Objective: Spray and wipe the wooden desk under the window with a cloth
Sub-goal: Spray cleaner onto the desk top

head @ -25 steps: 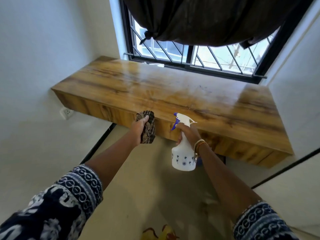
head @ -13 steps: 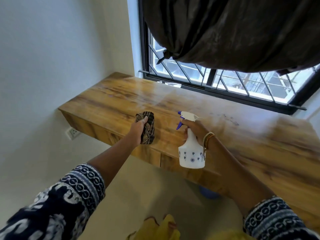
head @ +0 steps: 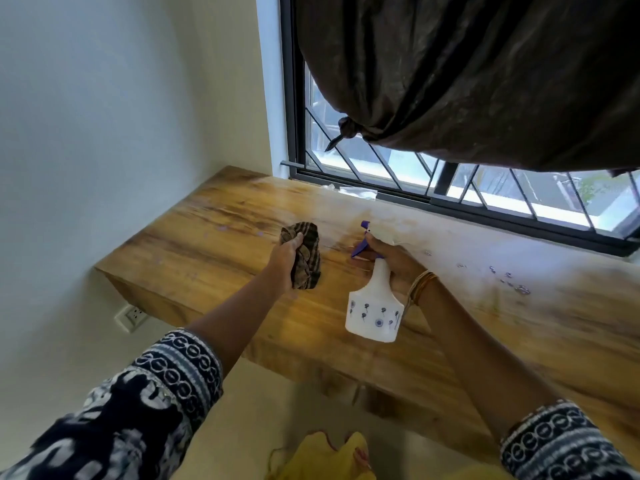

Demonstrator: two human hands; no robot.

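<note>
The wooden desk (head: 207, 244) runs under the barred window (head: 450, 188) from the left wall to the right edge of the view. My left hand (head: 285, 261) grips a bunched brown checked cloth (head: 306, 258) just above the desk's left part. My right hand (head: 391, 261) holds a white spray bottle (head: 375, 313) by its neck, fingers on the purple trigger, nozzle aimed away toward the window. The bottle hangs over the desk's front middle. Small droplets and purple marks dot the wood to the right (head: 509, 275).
A dark knotted curtain (head: 467, 74) hangs over the window's upper part, low above the desk's back. A white wall (head: 104, 133) closes the left side, with a power socket (head: 133, 317) below the desk. Some white scrap (head: 356, 192) lies by the window frame.
I have stepped closer; both hands moved forward from the desk's front edge to over its top. Cloth and bottle stay held the same way.
</note>
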